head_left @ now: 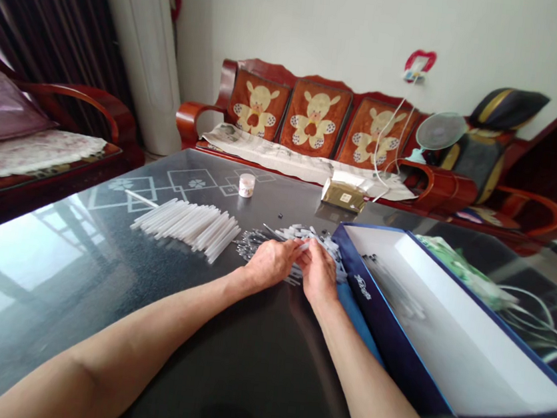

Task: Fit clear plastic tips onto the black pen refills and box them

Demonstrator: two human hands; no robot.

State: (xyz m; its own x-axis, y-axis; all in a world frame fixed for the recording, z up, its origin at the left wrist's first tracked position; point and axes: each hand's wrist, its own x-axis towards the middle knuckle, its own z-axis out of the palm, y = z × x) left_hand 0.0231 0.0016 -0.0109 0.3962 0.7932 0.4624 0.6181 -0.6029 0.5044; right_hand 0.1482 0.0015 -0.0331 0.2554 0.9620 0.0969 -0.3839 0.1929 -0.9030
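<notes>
My left hand (pixel 271 262) and my right hand (pixel 319 272) meet over a heap of thin grey and clear pieces (pixel 253 243) at the middle of the dark table. Both hands have their fingers pinched together, nearly touching; what they hold is too small and hidden to name. To the left lies a row of white translucent tubes (pixel 189 224). On the right an open blue box (pixel 446 322) with a white inside holds several thin clear pieces with dark ends (pixel 395 286).
A small white jar (pixel 246 185) and a tissue box (pixel 344 195) stand toward the table's far edge. Beyond the blue box lie a green and white packet (pixel 463 267) and white cables (pixel 542 319). A wooden sofa (pixel 198 119) is behind the table (pixel 157 302).
</notes>
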